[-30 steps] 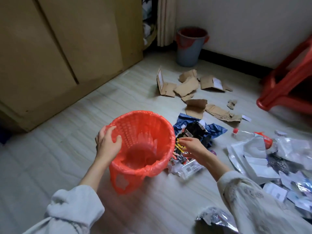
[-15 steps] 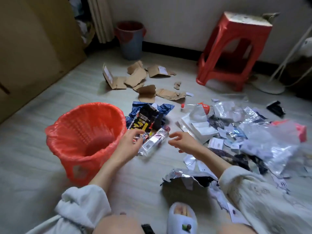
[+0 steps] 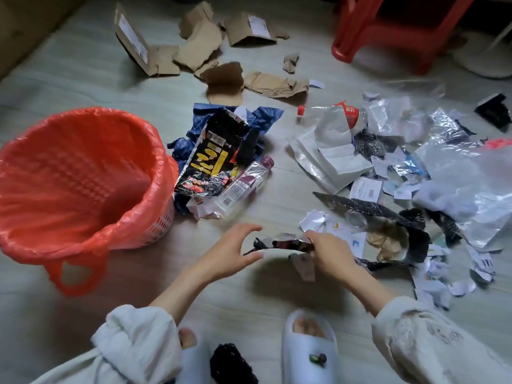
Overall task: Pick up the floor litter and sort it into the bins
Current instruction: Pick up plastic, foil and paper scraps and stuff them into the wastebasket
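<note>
Two hands work the pickup: our right hand point(image 3: 329, 252) pinches a foil wrapper point(image 3: 279, 243) just off the floor, our left hand point(image 3: 232, 253) spreads empty beside it, and next we carry it to the red bin point(image 3: 83, 173).

Bin point(image 3: 83, 173) sits left, wrapper pile point(image 3: 219, 156) just right of it, cardboard scraps point(image 3: 210, 48) far back, plastic mess point(image 3: 432, 167) off right.
</note>
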`<state>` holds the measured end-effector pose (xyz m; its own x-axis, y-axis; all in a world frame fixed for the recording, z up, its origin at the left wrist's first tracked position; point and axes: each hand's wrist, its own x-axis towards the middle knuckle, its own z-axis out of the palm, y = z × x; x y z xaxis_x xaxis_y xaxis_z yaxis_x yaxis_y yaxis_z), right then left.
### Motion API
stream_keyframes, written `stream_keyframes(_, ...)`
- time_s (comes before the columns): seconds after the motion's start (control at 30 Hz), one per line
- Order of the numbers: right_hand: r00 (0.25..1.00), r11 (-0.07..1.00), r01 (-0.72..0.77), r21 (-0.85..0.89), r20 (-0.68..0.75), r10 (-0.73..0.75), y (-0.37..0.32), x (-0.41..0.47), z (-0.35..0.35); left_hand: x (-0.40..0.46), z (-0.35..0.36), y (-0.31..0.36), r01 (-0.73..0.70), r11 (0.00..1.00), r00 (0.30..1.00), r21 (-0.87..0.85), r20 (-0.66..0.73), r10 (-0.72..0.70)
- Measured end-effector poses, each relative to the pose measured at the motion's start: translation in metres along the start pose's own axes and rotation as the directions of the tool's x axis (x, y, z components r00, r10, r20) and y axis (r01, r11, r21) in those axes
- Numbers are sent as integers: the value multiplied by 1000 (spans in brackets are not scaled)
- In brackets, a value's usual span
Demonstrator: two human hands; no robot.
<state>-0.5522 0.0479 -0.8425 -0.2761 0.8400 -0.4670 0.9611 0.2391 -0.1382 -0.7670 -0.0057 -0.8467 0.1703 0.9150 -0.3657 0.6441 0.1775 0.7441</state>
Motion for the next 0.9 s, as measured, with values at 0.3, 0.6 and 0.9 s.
stream_keyframes(0.3, 998, 566, 1, 824, 33, -51, -29, 28, -27, 16, -4, -11, -121, 991, 972, -57, -211, 107)
stream_keyframes(0.6, 918, 61, -290, 955, 295, -264, -52, 20, -27, -2, -1, -2, -35, 985, 997, -169, -72, 23)
stream_keyframes(0.9, 952, 197, -178, 964, 220, -214, -63, 19, -31, -2, -11, -11, -32, 992, 921, -126, -388, -20)
